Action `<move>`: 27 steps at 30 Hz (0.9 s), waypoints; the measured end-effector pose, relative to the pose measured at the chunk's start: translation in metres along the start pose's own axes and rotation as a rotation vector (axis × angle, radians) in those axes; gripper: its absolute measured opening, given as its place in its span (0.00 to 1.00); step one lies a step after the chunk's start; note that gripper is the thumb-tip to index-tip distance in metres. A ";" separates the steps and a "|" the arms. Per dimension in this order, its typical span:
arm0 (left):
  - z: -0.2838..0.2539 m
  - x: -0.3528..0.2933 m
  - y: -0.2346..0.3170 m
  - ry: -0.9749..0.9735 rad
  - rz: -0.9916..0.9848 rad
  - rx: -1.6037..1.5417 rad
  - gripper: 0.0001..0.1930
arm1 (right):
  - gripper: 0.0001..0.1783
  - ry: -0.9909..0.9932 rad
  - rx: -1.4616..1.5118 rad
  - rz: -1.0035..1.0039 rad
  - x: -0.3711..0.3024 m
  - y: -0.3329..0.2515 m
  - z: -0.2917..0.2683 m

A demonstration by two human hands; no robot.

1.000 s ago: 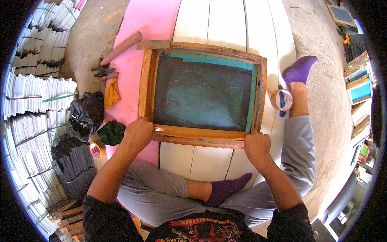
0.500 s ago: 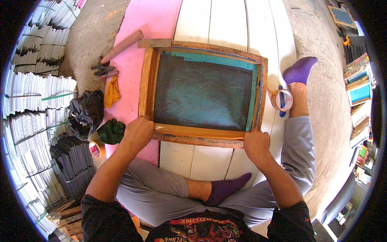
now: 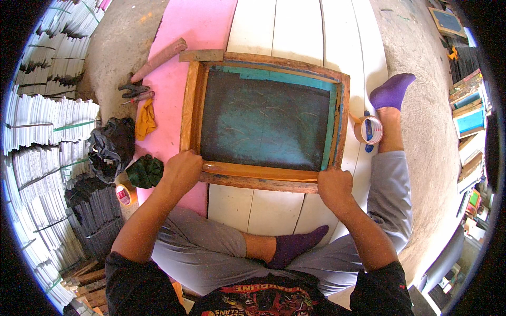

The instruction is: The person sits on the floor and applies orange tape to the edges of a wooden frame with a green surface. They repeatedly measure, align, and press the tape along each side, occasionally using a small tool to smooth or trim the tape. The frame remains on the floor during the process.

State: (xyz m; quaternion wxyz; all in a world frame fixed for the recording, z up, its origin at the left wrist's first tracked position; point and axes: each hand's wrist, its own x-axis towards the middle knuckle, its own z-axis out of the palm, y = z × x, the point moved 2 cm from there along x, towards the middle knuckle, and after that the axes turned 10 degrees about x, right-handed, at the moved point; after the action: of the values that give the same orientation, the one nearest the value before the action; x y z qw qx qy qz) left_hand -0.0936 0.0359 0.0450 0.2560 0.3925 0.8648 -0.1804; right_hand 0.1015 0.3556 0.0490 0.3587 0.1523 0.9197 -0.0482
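A wooden screen-printing frame (image 3: pixel 345 121) with a dark blue-green mesh (image 3: pixel 263 121) lies before me on the boards. My left hand (image 3: pixel 182 171) is closed on its near left corner. At the near right corner my right hand (image 3: pixel 336 187) is closed in the same way. A strip of orange-brown tape (image 3: pixel 263 171) runs along the near inner edge, from one hand to the other. Whether my fingers also pinch the tape's ends is hidden. A small wood block (image 3: pixel 202 56) sits at the frame's far left corner.
Right of the frame, a tape roll (image 3: pixel 368 130) lies with a blue tool (image 3: pixel 369 148) beside my foot. Leftward are a rolled tube (image 3: pixel 158 60), a yellow cloth (image 3: pixel 145 120), dark green cloth (image 3: pixel 146 171), another tape roll (image 3: pixel 125 195) and a black plastic bag (image 3: pixel 112 147). Bundled paper stacks (image 3: pixel 50 124) line the left.
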 end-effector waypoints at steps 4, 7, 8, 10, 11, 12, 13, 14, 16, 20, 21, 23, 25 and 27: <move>0.000 0.002 -0.001 -0.009 0.008 -0.003 0.07 | 0.09 0.010 -0.007 -0.012 0.001 0.000 0.000; 0.000 0.003 0.000 -0.015 0.004 -0.006 0.08 | 0.09 0.003 -0.020 -0.011 0.001 0.000 -0.001; 0.000 0.003 -0.001 -0.014 0.012 -0.011 0.08 | 0.09 -0.003 -0.026 -0.009 0.001 0.000 -0.001; 0.000 0.004 -0.001 -0.012 0.027 -0.020 0.08 | 0.09 -0.017 -0.030 -0.003 0.002 0.000 -0.001; -0.002 0.004 -0.001 -0.023 0.026 -0.016 0.08 | 0.09 -0.026 -0.026 0.002 0.003 0.000 -0.001; -0.004 0.005 0.000 -0.033 0.024 -0.013 0.08 | 0.10 -0.034 -0.023 0.007 0.004 0.000 -0.001; -0.005 0.005 0.001 -0.043 0.023 -0.009 0.08 | 0.10 -0.026 -0.026 0.002 0.003 0.000 -0.001; -0.004 0.005 0.001 -0.041 0.028 -0.003 0.08 | 0.10 -0.018 -0.029 -0.003 0.003 0.001 -0.002; 0.001 0.006 0.000 -0.035 0.035 0.007 0.08 | 0.09 0.022 -0.030 -0.029 0.002 0.002 -0.003; -0.002 0.007 0.000 -0.041 0.050 0.024 0.07 | 0.08 0.092 -0.019 -0.063 0.001 0.006 0.000; -0.003 0.008 0.000 -0.045 0.046 0.024 0.07 | 0.08 0.096 -0.017 -0.060 0.001 0.006 0.000; -0.002 0.008 0.001 -0.046 0.036 0.022 0.07 | 0.09 0.049 -0.014 -0.036 0.003 0.006 -0.002; 0.003 0.009 0.001 -0.036 0.019 0.018 0.07 | 0.10 0.028 -0.010 -0.022 0.005 0.006 -0.001; 0.003 0.010 0.002 -0.023 0.018 0.015 0.07 | 0.10 0.029 -0.006 -0.017 0.008 0.008 0.003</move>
State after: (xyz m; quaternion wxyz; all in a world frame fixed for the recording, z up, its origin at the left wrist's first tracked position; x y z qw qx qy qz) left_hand -0.0969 0.0408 0.0363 0.2645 0.4000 0.8569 -0.1893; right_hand 0.1005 0.3641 0.0419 0.3452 0.1443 0.9262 -0.0460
